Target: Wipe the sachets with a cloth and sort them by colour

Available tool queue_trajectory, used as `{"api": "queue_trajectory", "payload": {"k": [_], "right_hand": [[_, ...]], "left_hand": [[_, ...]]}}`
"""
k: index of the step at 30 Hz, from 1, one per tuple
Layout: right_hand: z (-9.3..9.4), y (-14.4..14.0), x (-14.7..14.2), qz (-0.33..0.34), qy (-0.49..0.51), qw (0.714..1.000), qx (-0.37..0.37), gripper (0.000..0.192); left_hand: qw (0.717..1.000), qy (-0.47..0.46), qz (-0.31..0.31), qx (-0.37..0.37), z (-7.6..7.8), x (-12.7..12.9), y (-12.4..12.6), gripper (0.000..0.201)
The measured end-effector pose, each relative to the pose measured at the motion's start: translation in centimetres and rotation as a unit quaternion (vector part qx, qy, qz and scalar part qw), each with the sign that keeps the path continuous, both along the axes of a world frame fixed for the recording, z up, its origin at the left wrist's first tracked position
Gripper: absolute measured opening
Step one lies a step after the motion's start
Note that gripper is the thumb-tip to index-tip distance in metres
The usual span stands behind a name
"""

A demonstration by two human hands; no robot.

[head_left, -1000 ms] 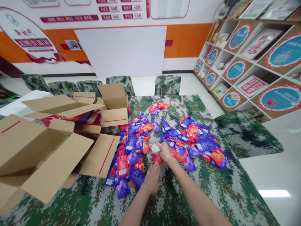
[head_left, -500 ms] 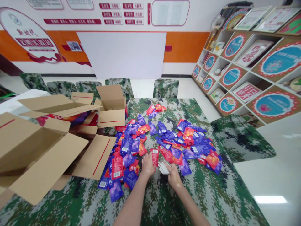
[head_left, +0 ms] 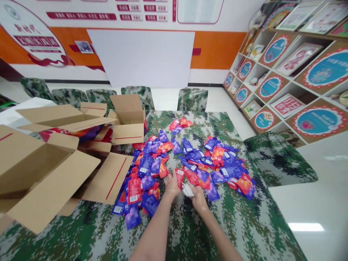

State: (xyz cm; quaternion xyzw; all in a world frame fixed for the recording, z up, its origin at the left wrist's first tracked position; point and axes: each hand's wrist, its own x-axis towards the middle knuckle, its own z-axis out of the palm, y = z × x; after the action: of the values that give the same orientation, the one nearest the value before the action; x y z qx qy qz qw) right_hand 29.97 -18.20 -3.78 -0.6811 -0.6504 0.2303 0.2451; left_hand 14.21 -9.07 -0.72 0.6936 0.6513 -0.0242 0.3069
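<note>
My left hand (head_left: 172, 185) grips a red pouch (head_left: 179, 177) by its lower edge, over the camouflage-covered table (head_left: 244, 221). Beside it, my right hand (head_left: 199, 200) is closed on a crumpled white piece (head_left: 187, 189); I cannot tell what it is. The two hands are close together near the table's middle. Just beyond them lies a wide heap of purple and red pouches (head_left: 190, 159), spreading left and right.
Open cardboard boxes (head_left: 49, 170) with raised flaps fill the left side; another open box (head_left: 127, 119) stands behind. Camouflage-covered chairs (head_left: 192, 98) line the far edge, one (head_left: 277, 159) at the right. Display shelves (head_left: 285, 69) run along the right wall.
My right hand drew back from the heap toward me with the white piece. My left hand rose from the table and took hold of the red pouch. The view shifted slightly.
</note>
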Motion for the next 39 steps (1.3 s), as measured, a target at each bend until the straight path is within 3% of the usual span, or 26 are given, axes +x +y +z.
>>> {"api": "queue_trajectory", "payload": {"k": [4,9,12,16,22,25,27,31,39], "right_hand": [[0.1,0.0,-0.1,0.002,-0.003,1.000,-0.009,0.056],[-0.4,-0.1,0.1,0.007,-0.005,1.000,-0.008,0.054],[-0.5,-0.1,0.2,0.003,0.002,1.000,-0.007,0.056],[-0.5,-0.1,0.2,-0.006,0.008,1.000,0.002,0.059],[-0.4,-0.1,0.2,-0.010,0.005,1.000,-0.011,0.063],[-0.6,-0.2,0.3,-0.011,0.017,1.000,-0.002,0.064],[-0.7,-0.2,0.4,-0.010,0.030,1.000,0.000,0.066],[-0.7,-0.1,0.4,-0.016,0.047,0.999,-0.015,0.072],[-0.2,0.1,0.4,-0.020,0.060,0.998,-0.020,0.068]], "left_hand": [[0.998,-0.051,0.045,-0.008,0.0,-0.2,0.2,0.086],[0.992,-0.113,0.050,-0.005,0.2,-1.7,-0.4,0.026],[0.985,-0.166,0.052,0.012,0.5,-2.7,-0.6,0.006],[0.971,-0.225,0.068,0.049,1.6,-4.1,2.5,0.008],[0.960,-0.222,0.112,0.129,4.3,-7.3,14.5,0.044],[0.966,-0.176,0.110,0.152,5.1,-8.8,19.4,0.039],[0.972,-0.141,0.099,0.159,5.1,-9.5,21.3,0.031],[0.983,-0.075,0.066,0.155,4.2,-10.1,22.3,0.028],[0.985,0.015,-0.021,0.172,2.7,-10.2,20.5,0.037]]}}
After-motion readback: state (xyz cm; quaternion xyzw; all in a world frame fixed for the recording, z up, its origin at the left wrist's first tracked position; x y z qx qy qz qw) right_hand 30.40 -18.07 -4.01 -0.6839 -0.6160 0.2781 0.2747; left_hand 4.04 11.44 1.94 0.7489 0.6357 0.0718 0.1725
